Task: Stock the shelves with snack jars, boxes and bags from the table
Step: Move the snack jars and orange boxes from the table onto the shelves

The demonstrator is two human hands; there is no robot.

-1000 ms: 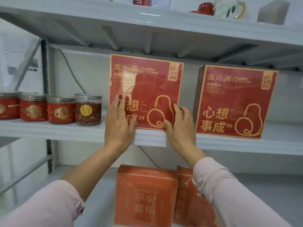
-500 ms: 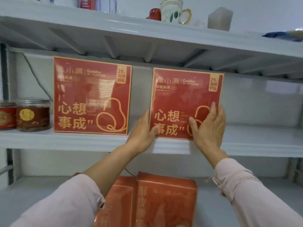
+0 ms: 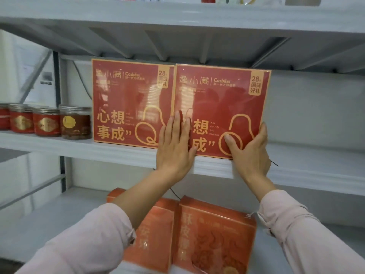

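Box [image 3: 221, 107] abuts neighbor [image 3: 132, 99]; shelf [image 3: 316, 161] open rt.

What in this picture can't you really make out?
All in the head view:
Things on the top shelf: cut off by the upper edge.
Lettering on the right red box: partly covered by the left hand and right hand.
Print on the orange boxes below: blurred.
Leftmost jar: cut off by the left edge.

Soft, even indoor light, glare streaks on the glossy red boxes [image 3: 221, 107], wide-angle bending at edges, slightly blurry text.
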